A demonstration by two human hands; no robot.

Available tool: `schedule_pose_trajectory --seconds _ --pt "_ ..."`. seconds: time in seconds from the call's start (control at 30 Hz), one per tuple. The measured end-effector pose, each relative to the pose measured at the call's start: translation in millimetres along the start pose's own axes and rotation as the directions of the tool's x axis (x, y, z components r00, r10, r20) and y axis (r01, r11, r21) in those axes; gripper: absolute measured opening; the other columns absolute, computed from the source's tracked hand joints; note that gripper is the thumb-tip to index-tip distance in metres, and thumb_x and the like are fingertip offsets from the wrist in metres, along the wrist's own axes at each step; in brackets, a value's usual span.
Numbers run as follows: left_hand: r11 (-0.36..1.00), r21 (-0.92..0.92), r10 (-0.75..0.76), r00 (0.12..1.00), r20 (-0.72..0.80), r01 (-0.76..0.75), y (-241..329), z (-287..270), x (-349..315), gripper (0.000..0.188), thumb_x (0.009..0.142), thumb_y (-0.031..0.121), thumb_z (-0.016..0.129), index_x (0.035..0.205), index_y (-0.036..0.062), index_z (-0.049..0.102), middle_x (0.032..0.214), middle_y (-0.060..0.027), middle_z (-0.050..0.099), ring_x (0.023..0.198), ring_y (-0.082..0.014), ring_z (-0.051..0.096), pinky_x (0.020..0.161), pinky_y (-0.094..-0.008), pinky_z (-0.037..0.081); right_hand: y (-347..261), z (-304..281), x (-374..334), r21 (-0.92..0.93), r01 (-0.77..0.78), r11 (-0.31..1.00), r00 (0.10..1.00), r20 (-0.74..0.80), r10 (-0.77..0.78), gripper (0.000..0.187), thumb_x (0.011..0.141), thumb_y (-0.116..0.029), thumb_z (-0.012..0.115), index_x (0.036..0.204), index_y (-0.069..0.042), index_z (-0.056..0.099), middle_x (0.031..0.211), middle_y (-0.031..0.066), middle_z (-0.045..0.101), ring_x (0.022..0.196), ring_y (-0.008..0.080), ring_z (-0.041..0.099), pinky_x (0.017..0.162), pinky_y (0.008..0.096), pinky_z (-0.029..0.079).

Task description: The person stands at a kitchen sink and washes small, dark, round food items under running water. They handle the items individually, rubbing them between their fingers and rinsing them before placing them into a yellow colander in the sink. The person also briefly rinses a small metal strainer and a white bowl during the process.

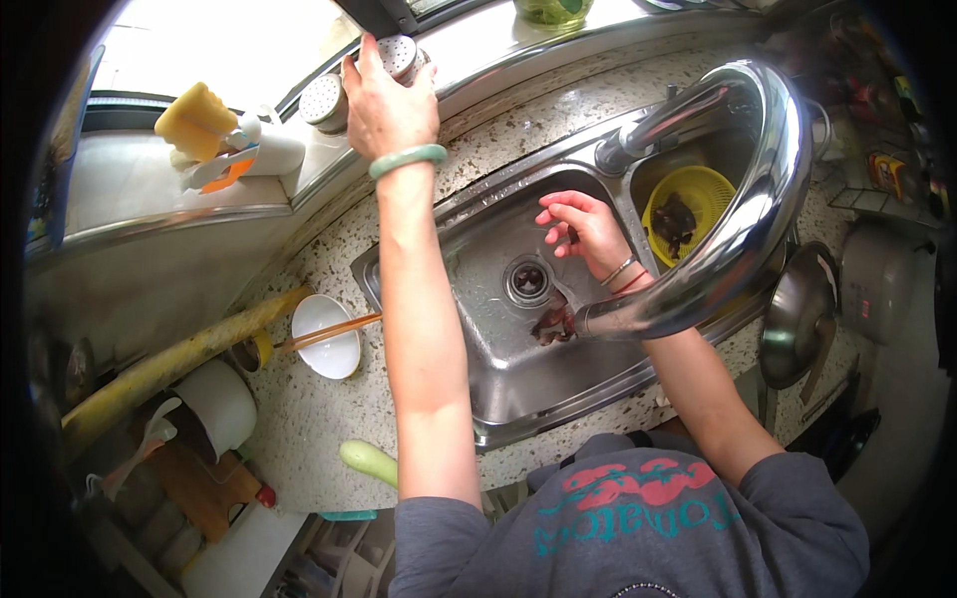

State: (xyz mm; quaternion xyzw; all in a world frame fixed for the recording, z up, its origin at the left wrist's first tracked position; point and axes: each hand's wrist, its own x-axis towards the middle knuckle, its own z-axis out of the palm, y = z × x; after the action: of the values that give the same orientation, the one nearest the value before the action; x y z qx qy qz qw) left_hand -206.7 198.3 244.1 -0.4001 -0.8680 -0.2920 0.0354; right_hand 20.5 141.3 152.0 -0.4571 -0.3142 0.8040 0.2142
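Steel shaker [401, 55] | gripped under left hand [387, 105] | right hand [583, 227] spread wide over sink [498, 359]

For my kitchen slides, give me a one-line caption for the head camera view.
Left hand grips a metal shaker on the windowsill while the right hand hovers open over the steel sink.

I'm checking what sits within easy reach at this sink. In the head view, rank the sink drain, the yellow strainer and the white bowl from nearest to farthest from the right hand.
From the right hand, over the sink basin:
1. Sink drain, just below and to its left in the same basin.
2. Yellow strainer, to its right in the smaller basin.
3. White bowl, far left on the speckled counter, beyond the left forearm.
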Motion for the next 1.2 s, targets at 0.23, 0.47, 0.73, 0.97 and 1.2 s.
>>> schedule_pose_trajectory --seconds 0.23,0.47,0.73,0.97,1.2 --pt "0.846 -0.516 0.099 0.99 -0.104 -0.138 -14 -3 -35 0.073 0.068 0.021 0.076 0.129 0.0035 0.04 0.113 -0.017 0.048 0.101 -0.0276 0.055 0.085 -0.0374 0.049 11 -15 1 -0.047 0.082 0.996 0.996 -0.021 -0.083 0.018 0.087 -0.017 0.053 0.101 -0.006 0.057 0.082 0.0007 0.059 0.059 0.0056 0.049 0.051 0.0199 0.041" --pt "0.357 -0.806 -0.197 0.882 0.429 0.472 -48 -27 -178 0.07 0.077 0.004 0.067 0.136 0.0052 0.029 0.114 -0.0106 0.051 0.068 -0.01 0.057 0.052 -0.0193 0.046 22 -5 -12 0.019 0.073 0.997 0.997 -0.001 -0.073 0.017 0.088 -0.018 0.055 0.097 -0.005 0.06 0.068 -0.005 0.049 0.048 -0.0016 0.034 0.041 0.0155 0.023" --pt "0.523 -0.779 -0.092 0.931 0.353 0.347 -58 -26 -234 0.068 0.072 -0.004 0.069 0.131 0.0049 0.035 0.128 -0.0055 0.036 0.098 -0.0159 0.055 0.072 -0.0252 0.052 26 23 -30 -0.081 0.018 0.997 0.999 0.04 -0.015 0.022 0.088 -0.022 0.057 0.096 -0.003 0.063 0.067 -0.007 0.049 0.052 -0.0007 0.036 0.045 0.0161 0.027" --pt "0.704 -0.661 -0.039 0.944 0.326 0.258 -52 -37 -229 0.064 0.066 0.001 0.071 0.124 0.0059 0.045 0.124 -0.0111 0.042 0.111 -0.0248 0.047 0.086 -0.0318 0.047 21 23 -35 -0.316 0.217 0.924 0.975 0.118 -0.188 0.019 0.086 -0.018 0.057 0.091 0.0 0.063 0.074 -0.0051 0.054 0.067 0.0024 0.044 0.058 0.0178 0.036" --pt "0.83 -0.558 0.156 0.963 0.221 -0.006 -54 -42 -224 0.063 0.062 -0.001 0.069 0.121 0.0082 0.049 0.122 -0.0106 0.047 0.11 -0.0287 0.049 0.09 -0.0361 0.045 23 17 -34 -0.467 0.352 0.811 0.936 0.176 -0.305 0.015 0.086 -0.013 0.054 0.088 0.001 0.061 0.077 -0.0035 0.053 0.069 0.0033 0.043 0.06 0.0188 0.037"
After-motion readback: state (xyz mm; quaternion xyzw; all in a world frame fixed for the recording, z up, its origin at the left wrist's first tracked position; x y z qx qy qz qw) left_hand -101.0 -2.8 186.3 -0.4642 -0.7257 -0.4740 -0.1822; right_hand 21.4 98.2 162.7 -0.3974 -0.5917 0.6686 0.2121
